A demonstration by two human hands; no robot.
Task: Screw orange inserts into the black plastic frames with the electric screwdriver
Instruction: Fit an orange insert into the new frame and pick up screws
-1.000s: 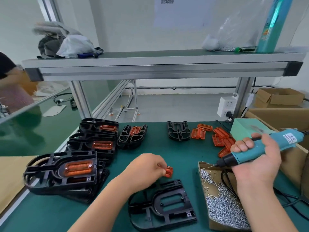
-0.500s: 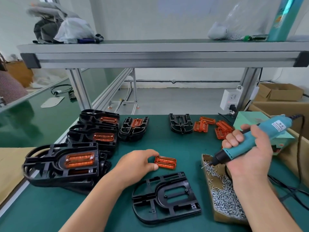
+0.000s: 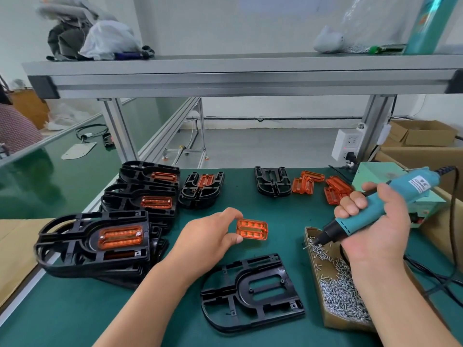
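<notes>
The left hand (image 3: 208, 236) has turned the translucent orange ribbed plastic insert (image 3: 252, 229) out of its fingers since a second ago, so its broad face now shows. The bit of the teal electric screwdriver (image 3: 390, 204) has dropped among the screws.

The smooth dark-green table mat (image 3: 75, 309) carries everything. To the left of the empty matte black plastic frame (image 3: 253, 294), stacks of finished black frames (image 3: 92, 244) lie flat, each top one with a glossy orange insert seated in it. The empty frame lies flat and close to the viewer. Its rounded end points near-left and its squared end far-right, and its oblong slot runs left to right.

Just right of the empty frame is a shallow brown cardboard tray (image 3: 307, 231), heaped with small silver metal screws (image 3: 343, 294). Above the tray, the right hand (image 3: 375, 229) is wrapped round the screwdriver's barrel. The tool's long axis slants from far-right down to near-left, and its black nose is among the screws at the tray's far end.

Just beyond the empty frame, the left hand pinches the rectangular insert by its left end between thumb and fingers, clear of the mat. The insert's long axis runs left to right.

Well beyond the empty frame, loose orange inserts (image 3: 333, 189) lie scattered beside another bare black frame (image 3: 272, 181).
</notes>
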